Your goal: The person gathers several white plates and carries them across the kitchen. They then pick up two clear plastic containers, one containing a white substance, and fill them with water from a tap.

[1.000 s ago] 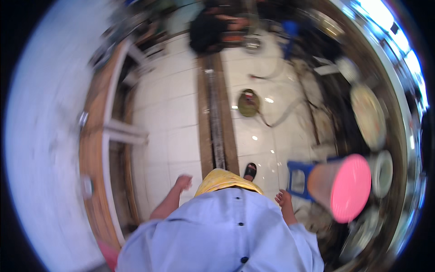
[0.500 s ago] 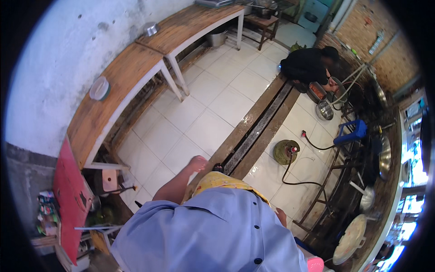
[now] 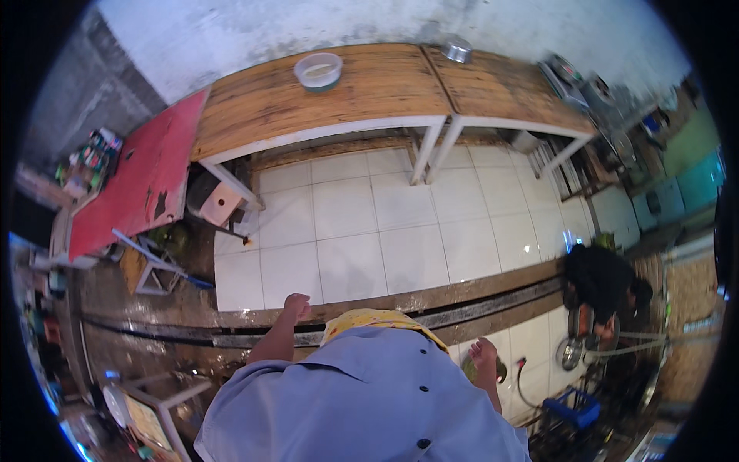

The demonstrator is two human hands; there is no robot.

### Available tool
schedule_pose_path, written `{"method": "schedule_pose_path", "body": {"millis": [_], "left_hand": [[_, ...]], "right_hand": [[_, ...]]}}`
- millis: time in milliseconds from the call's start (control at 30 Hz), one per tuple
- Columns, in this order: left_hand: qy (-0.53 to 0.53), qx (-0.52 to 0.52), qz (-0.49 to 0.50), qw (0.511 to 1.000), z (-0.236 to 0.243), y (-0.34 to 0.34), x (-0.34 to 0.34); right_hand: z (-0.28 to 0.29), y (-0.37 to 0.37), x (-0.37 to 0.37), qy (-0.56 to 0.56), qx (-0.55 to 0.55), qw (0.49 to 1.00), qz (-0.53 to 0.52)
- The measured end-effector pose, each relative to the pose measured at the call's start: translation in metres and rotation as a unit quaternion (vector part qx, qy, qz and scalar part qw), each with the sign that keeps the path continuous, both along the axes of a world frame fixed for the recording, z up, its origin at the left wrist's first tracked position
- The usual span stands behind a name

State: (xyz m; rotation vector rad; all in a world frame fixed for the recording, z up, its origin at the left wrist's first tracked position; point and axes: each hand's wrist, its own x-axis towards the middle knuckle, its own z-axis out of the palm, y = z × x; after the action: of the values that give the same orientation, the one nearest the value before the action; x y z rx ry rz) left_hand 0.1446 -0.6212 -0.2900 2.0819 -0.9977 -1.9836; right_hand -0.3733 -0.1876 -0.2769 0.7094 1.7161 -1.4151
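Observation:
My left hand (image 3: 298,306) hangs in the air over the floor drain's edge, holding nothing, its fingers loosely apart. On the other side of my body my right hand (image 3: 483,353) is raised, half curled and also without anything in it. Just behind the right hand a green gas cylinder (image 3: 502,371) is partly hidden. In front of me stands a long wooden table (image 3: 369,85) with pale legs, out of reach of both hands. A white tub (image 3: 318,71) and a small metal pot (image 3: 457,51) sit on it.
A narrow drain channel (image 3: 493,304) crosses the tiled floor (image 3: 350,266). A red board (image 3: 150,173) leans at the left. A co-worker (image 3: 600,281) crouches at the right near a metal bowl (image 3: 570,353) and a blue stool (image 3: 573,406). A hose (image 3: 524,389) lies on the tiles.
My view has swung left, so the long table now lies straight ahead and the co-worker sits farther right. My right hand has come up into fuller view. Neither hand has taken hold of anything.

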Motion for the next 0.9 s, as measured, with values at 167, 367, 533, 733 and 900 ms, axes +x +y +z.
{"method": "schedule_pose_path", "body": {"millis": [167,367,533,733,900], "left_hand": [[-0.01,0.024,0.116,0.993,0.008,0.067,0.004],[-0.033,0.063,0.193,0.979,0.002,0.137,0.0],[-0.099,0.043,0.27,0.957,0.024,0.159,-0.049],[-0.037,-0.035,0.29,0.956,0.067,0.145,-0.105],[-0.028,0.01,0.286,0.958,0.072,0.136,-0.109]], "right_hand": [[-0.025,-0.091,-0.068,0.005,0.027,0.992,0.12],[-0.056,-0.171,-0.125,-0.124,-0.064,0.957,0.256],[-0.05,-0.233,-0.163,0.101,-0.099,0.811,0.568],[-0.057,-0.351,-0.211,-0.097,0.063,0.901,0.418],[-0.057,-0.47,-0.193,-0.045,0.039,0.856,0.514]]}}
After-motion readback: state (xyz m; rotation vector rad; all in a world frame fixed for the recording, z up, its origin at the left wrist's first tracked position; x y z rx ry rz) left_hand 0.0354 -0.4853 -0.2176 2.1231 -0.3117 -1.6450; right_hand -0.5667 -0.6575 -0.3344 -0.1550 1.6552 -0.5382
